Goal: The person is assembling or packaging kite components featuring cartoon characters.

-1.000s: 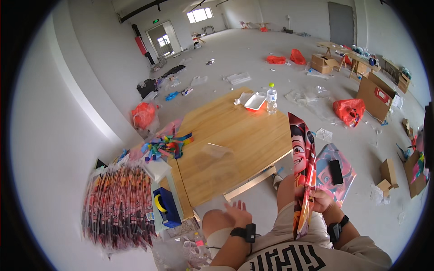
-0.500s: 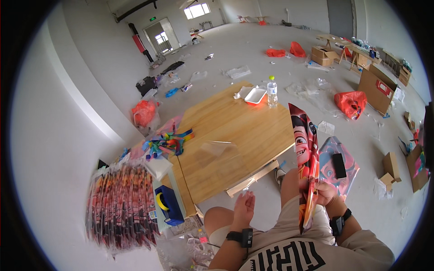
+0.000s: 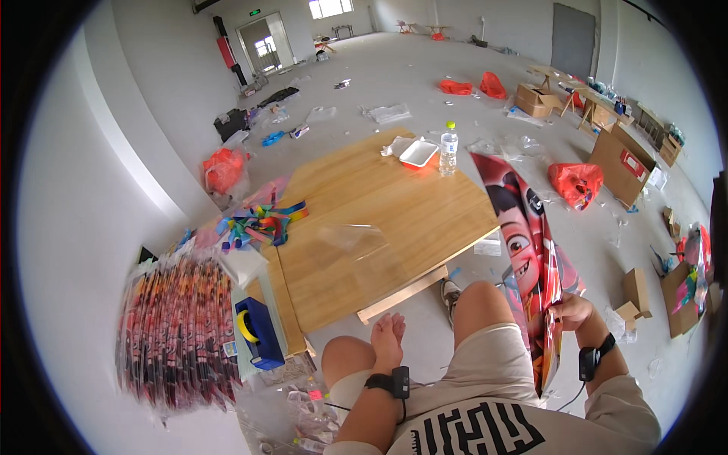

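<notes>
Sheet (image 3: 573,279) mostly hidden behind print (image 3: 519,246); window (image 3: 331,7) cut by top edge; items (image 3: 603,89) on bench (image 3: 556,73) too small to tell

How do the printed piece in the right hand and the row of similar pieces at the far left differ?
The printed piece is a single item gripped by the right hand, while the row holds many, with neither hand on it. The printed piece shows a broad stretch of artwork, whereas the row shows only narrow strips, packed side by side. Both share red and black colouring.
</notes>
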{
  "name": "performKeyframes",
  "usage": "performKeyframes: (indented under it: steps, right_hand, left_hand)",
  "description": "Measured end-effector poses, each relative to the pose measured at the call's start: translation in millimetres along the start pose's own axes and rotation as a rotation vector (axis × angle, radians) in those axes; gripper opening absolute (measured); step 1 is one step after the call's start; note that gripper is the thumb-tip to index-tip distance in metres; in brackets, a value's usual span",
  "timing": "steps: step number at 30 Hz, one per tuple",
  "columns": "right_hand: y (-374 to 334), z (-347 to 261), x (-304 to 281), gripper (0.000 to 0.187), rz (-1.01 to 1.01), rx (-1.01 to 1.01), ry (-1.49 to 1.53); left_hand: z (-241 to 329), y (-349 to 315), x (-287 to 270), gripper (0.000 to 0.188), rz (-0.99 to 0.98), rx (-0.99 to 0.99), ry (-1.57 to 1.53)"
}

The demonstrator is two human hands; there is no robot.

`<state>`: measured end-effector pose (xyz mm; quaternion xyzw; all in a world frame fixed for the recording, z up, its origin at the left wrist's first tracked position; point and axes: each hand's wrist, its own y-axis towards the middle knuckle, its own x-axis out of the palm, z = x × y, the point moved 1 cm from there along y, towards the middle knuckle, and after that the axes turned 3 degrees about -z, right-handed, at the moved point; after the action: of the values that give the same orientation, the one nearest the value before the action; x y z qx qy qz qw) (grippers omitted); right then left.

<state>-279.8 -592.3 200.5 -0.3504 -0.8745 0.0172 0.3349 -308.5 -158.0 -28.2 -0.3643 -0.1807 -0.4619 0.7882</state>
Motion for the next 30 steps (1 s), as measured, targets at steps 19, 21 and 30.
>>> performKeyframes:
  steps: [19,21,30]
  right_hand:
    - [-78,60,-33,0.024,0.044,0.893,-0.293]
    - [-78,59,-26,0.020,0.095,0.862,-0.284]
    - [-84,67,-9,0.019,0.197,0.805,-0.227]
  left_hand:
    - [-29,5,60,0.035,-0.325,-0.446,-0.193]
    - [-35,13,58,0.032,-0.297,-0.353,-0.169]
    - [-20,4,82,0.040,-0.365,-0.334,-0.260]
